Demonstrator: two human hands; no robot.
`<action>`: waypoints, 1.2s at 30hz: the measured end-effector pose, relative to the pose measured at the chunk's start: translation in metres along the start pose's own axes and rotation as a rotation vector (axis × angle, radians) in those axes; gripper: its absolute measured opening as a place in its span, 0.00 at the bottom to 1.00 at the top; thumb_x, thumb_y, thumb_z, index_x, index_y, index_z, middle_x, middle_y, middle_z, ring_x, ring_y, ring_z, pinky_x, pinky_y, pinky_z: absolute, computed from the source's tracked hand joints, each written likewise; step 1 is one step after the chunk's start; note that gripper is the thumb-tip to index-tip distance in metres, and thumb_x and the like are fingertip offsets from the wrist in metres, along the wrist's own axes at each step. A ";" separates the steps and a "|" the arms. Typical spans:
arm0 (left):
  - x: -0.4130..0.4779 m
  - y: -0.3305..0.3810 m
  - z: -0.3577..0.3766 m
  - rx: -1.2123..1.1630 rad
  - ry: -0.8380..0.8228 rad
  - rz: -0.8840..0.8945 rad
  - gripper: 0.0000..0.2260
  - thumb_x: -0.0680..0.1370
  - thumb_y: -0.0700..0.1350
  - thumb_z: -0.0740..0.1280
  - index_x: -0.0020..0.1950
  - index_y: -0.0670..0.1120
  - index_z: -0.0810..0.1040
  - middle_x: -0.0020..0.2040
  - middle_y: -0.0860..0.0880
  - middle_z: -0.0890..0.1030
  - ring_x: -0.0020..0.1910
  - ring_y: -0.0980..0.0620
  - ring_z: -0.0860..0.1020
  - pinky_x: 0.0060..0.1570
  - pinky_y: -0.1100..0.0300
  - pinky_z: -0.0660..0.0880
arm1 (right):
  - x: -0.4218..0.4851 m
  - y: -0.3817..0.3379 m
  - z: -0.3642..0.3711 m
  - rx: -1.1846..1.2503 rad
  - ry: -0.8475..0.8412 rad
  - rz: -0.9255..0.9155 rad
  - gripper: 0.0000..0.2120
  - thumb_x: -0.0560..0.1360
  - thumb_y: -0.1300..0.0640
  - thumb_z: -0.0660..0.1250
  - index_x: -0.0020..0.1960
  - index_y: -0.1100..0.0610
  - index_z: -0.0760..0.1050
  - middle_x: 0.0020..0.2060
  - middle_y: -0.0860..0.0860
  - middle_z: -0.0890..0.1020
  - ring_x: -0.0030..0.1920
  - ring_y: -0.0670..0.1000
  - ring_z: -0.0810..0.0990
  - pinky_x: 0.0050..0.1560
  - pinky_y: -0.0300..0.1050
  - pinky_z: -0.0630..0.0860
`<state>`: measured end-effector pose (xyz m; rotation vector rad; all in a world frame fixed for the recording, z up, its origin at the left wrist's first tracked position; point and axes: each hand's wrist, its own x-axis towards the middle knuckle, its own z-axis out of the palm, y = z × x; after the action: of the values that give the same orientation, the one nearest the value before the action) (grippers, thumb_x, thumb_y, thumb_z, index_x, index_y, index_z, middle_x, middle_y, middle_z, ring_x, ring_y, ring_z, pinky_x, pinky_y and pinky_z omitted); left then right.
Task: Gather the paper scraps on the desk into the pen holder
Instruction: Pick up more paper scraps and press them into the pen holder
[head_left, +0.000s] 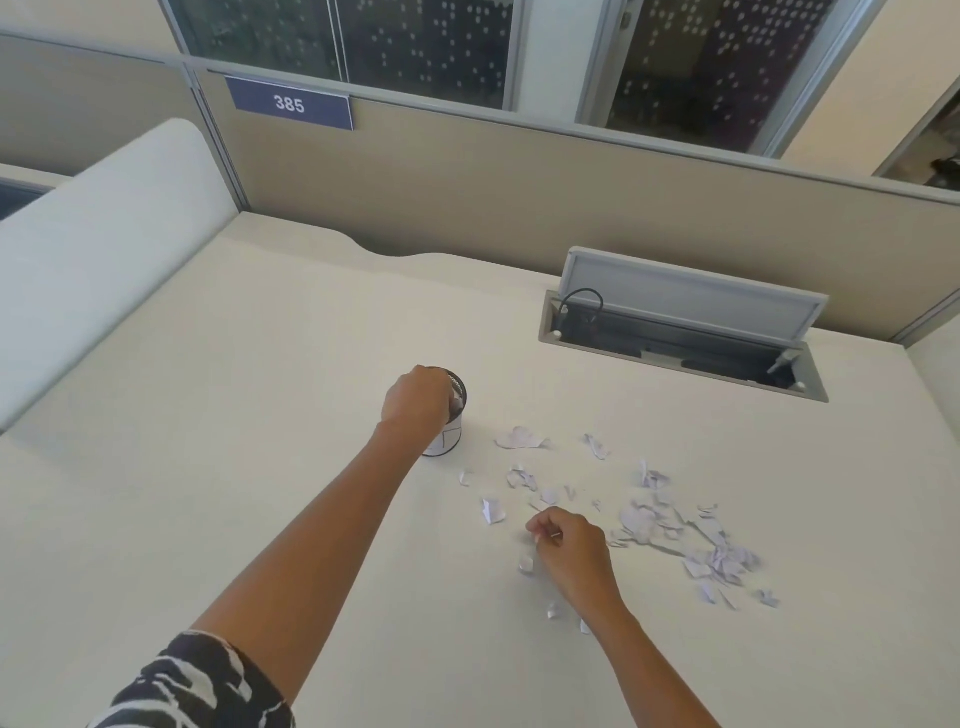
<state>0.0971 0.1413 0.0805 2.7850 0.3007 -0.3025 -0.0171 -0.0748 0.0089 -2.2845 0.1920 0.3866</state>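
Observation:
A small round pen holder (451, 439) with a dark mesh rim and white paper showing through stands mid-desk. My left hand (415, 402) hovers over its mouth with fingers curled; what they hold is hidden. Several white paper scraps (654, 522) lie scattered on the desk to the right of the holder, thickest at the right. My right hand (569, 548) is down among them, fingers curled and pinching a small scrap (527, 563) near the left end of the scatter. A larger scrap (521, 439) lies just right of the holder.
An open cable hatch (680, 340) with a raised grey lid is sunk into the desk at the back right. A beige partition (467, 182) with a "385" sign (291, 104) runs along the back. A white padded panel (98, 244) borders the left.

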 end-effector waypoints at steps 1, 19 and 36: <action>0.002 0.001 0.001 0.012 -0.007 0.000 0.09 0.74 0.38 0.64 0.49 0.45 0.82 0.47 0.44 0.79 0.40 0.44 0.73 0.39 0.59 0.70 | 0.000 0.000 0.000 0.002 0.000 -0.008 0.13 0.73 0.62 0.63 0.39 0.45 0.77 0.40 0.42 0.83 0.42 0.42 0.80 0.37 0.32 0.70; 0.026 0.000 0.012 0.180 -0.048 0.030 0.07 0.74 0.34 0.62 0.50 0.39 0.76 0.49 0.41 0.79 0.43 0.43 0.75 0.39 0.56 0.71 | 0.004 0.010 -0.003 0.017 0.023 0.011 0.13 0.72 0.65 0.62 0.41 0.47 0.79 0.39 0.43 0.83 0.41 0.39 0.80 0.36 0.29 0.67; 0.014 -0.005 -0.027 -0.010 -0.128 0.056 0.14 0.68 0.34 0.65 0.50 0.45 0.83 0.47 0.43 0.80 0.41 0.42 0.76 0.45 0.51 0.80 | 0.000 0.010 -0.011 0.042 0.041 -0.046 0.14 0.73 0.67 0.62 0.42 0.50 0.81 0.41 0.45 0.84 0.43 0.40 0.80 0.39 0.29 0.70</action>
<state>0.1139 0.1577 0.1006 2.7436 0.1933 -0.4618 -0.0170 -0.0892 0.0087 -2.2524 0.1668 0.3096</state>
